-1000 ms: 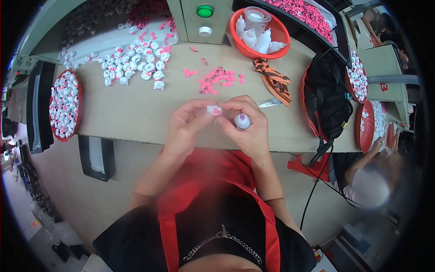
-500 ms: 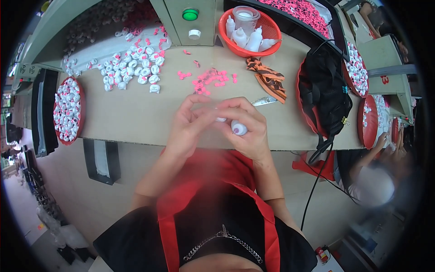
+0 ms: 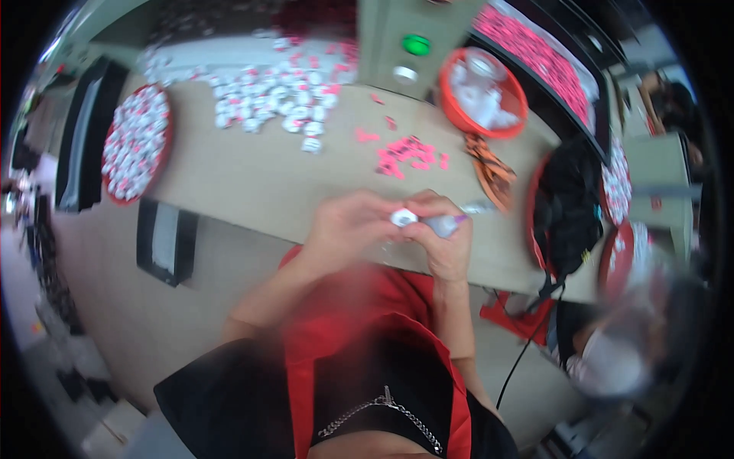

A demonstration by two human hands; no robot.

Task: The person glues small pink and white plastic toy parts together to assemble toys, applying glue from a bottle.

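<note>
Near the table's front edge my two hands meet. A small round white piece (image 3: 404, 218) with a dark centre sits between their fingertips; my left hand (image 3: 350, 226) is closed on it. The fingers of my right hand (image 3: 447, 249) are wrapped round a small white squeeze bottle (image 3: 442, 225) whose purple tip points right, and its fingertips also touch the white piece. Just beyond lie loose pink pieces (image 3: 410, 155) on the table. Many white pieces with pink bits (image 3: 298, 99) are scattered farther back on the left. Motion blurs the finer detail.
A red basket (image 3: 483, 126) with white bottles stands at the back right, an orange-and-black cloth (image 3: 491, 172) in front of it. A shiny blade-like tool (image 3: 478, 207) lies near my right hand. A black bag (image 3: 569, 214) is farther right; a filled red tray (image 3: 138, 145) is left.
The view has turned, so the table slants down to the right. The bottle's tip now points right instead of toward me, and the white piece shows more fully between my fingers.
</note>
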